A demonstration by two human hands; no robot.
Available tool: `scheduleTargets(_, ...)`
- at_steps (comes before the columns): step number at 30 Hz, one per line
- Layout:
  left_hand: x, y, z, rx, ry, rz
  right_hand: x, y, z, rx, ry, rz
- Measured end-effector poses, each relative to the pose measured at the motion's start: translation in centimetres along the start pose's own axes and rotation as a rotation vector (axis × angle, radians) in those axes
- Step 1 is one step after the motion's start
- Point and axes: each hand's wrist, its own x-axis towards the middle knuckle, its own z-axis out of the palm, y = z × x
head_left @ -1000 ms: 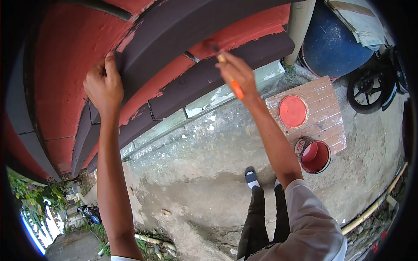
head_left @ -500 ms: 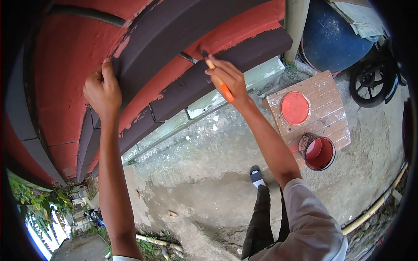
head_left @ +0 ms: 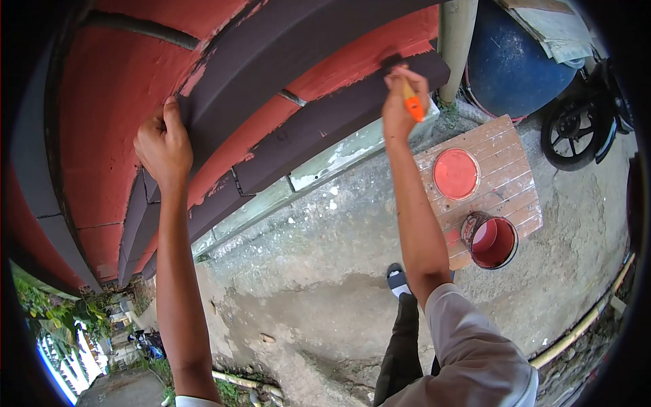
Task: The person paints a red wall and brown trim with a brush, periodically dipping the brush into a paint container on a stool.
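My right hand (head_left: 405,102) grips a paintbrush (head_left: 413,105) with a wooden and orange handle. Its dark bristles, slightly blurred, are at the lower edge of a red band (head_left: 352,61), by the dark ledge (head_left: 352,108) below. My left hand (head_left: 165,142) is closed on the edge of the dark curved ledge (head_left: 251,61) above, thumb on top; red paint is smeared along that edge. A paint can (head_left: 512,247), red inside, and a round red-coated lid (head_left: 456,174) rest on a small wooden table (head_left: 505,146).
Behind the table are a blue drum (head_left: 515,61) and a motorcycle wheel (head_left: 576,132). A pole (head_left: 459,47) rises at the ledge's right end. A pale green base (head_left: 332,159) runs along the wall's foot. Below lies rough concrete ground (head_left: 305,271), with my sandalled foot (head_left: 398,279) on it.
My right hand has moved to the right along the red band, carrying the paintbrush. My left hand stays at the same spot on the upper ledge.
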Motion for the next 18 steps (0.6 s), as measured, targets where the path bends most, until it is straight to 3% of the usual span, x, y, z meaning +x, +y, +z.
scheduleTargets(3, -0.1, 0.1, 0.1, -0.005, 0.0, -0.002, -3.4, -0.8, 1.6, 0.066, -0.084, 0.143)
scheduleTargets(7, 0.0, 0.0, 0.0, 0.006, -0.001, -0.007, -1.8, -2.9, 0.1, 0.253, -0.116, 0.28)
scheduleTargets(11, 0.0, 0.0, 0.0, 0.008, -0.002, -0.013, 0.1, -1.7, -0.1, 0.105, 0.022, 0.128)
scheduleTargets(13, -0.1, -0.1, 0.1, 0.0, 0.019, -0.008, -2.7, 0.9, 1.3, -0.128, -0.054, -0.055)
scheduleTargets(18, 0.0, 0.3, -0.3, 0.032, -0.021, -0.04, -8.8, -2.3, 3.0, 0.121, -0.26, 0.414)
